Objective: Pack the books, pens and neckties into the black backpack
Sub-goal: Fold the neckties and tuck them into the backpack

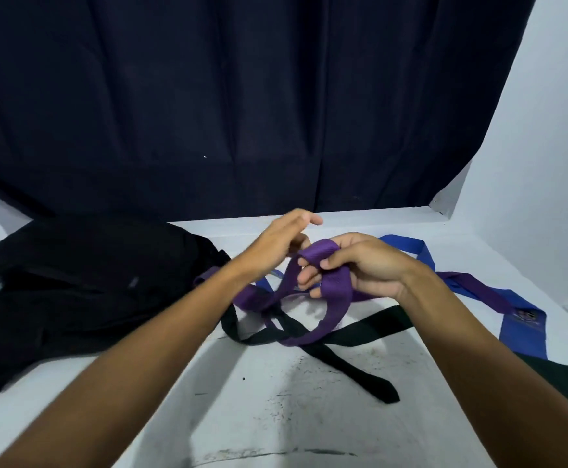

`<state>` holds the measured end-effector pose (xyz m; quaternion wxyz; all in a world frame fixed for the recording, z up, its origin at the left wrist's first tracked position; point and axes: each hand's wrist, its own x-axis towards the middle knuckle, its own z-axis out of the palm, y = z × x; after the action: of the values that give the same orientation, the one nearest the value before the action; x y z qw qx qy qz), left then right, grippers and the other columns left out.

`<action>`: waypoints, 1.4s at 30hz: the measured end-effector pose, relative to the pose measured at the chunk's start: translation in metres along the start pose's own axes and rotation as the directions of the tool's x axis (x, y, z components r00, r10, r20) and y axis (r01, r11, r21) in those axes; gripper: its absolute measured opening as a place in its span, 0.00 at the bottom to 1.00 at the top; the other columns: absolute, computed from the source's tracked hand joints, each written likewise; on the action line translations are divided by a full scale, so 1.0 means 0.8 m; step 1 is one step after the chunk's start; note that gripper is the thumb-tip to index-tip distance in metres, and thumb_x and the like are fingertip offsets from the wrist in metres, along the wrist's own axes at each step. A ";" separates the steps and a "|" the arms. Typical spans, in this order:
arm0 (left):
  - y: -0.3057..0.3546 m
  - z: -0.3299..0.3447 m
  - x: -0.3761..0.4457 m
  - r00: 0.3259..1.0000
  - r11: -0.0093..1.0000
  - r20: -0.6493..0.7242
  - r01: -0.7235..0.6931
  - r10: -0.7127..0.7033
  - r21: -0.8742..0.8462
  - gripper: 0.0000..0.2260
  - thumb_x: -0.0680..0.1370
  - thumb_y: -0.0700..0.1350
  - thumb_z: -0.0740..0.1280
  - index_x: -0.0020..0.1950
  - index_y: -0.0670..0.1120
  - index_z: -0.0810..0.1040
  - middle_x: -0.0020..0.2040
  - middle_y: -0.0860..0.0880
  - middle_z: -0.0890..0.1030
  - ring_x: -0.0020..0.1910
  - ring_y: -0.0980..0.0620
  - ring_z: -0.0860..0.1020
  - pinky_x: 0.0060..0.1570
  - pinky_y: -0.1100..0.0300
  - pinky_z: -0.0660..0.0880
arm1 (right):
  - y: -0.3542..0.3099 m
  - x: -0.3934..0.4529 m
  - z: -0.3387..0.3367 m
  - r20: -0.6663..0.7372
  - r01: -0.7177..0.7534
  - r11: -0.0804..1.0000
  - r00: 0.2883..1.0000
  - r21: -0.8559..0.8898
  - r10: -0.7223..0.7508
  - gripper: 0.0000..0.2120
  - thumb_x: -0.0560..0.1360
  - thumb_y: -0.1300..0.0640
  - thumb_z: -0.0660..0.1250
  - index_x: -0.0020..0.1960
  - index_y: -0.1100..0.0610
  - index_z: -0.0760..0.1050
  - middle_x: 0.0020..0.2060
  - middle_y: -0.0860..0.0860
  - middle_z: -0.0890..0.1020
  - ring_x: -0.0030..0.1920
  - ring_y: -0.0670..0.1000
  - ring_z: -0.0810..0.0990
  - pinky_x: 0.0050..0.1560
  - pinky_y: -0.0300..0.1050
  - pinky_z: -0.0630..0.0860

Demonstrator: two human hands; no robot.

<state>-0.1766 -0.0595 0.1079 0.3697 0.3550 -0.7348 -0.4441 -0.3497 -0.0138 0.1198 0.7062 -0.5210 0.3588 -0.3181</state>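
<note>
A purple necktie (334, 288) is wound in loops around the fingers of my right hand (360, 268), whose thumb presses on the band. My left hand (275, 244) hovers just left of it, fingers relaxed and partly extended, touching the tie near its top loop. The tie's loose ends hang to the table and trail to the right. A black necktie (343, 359) lies crossed beneath my hands. A blue necktie (518, 329) lies to the right. The black backpack (73, 282) lies flat at the left. No books or pens are visible.
The white table (275, 417) is scuffed and marked near its front. A dark curtain (242, 96) hangs behind the table, with a white wall (545, 163) at the right.
</note>
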 end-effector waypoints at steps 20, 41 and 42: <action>-0.017 -0.084 -0.013 0.995 0.894 -0.086 -0.011 0.056 0.447 0.10 0.80 0.54 0.61 0.46 0.54 0.80 0.46 0.49 0.85 0.50 0.53 0.81 0.58 0.59 0.73 | 0.033 -0.022 -0.018 0.040 0.225 0.938 0.974 -0.264 -0.222 0.05 0.73 0.68 0.69 0.46 0.61 0.80 0.36 0.59 0.82 0.37 0.58 0.82 0.42 0.48 0.80; -0.081 -0.113 -0.030 0.891 0.354 0.150 -0.319 0.429 0.879 0.33 0.74 0.75 0.52 0.43 0.47 0.80 0.36 0.53 0.74 0.36 0.51 0.74 0.35 0.54 0.73 | 0.028 -0.052 -0.052 0.043 -0.093 0.801 0.988 -0.591 0.146 0.04 0.74 0.63 0.70 0.41 0.60 0.81 0.37 0.59 0.83 0.35 0.53 0.81 0.47 0.50 0.75; -0.084 -0.124 -0.030 0.894 0.330 0.150 -0.306 0.423 0.893 0.34 0.74 0.75 0.52 0.44 0.47 0.80 0.36 0.53 0.73 0.36 0.50 0.73 0.36 0.53 0.73 | 0.026 -0.054 -0.056 0.051 -0.085 0.817 0.989 -0.570 0.139 0.04 0.74 0.63 0.70 0.40 0.59 0.81 0.36 0.59 0.83 0.34 0.53 0.81 0.46 0.50 0.75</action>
<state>-0.0671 -0.1015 0.0737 0.2510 0.3459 -0.8943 0.1328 -0.4092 0.0044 0.0985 0.5526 -0.6987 0.4349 -0.1314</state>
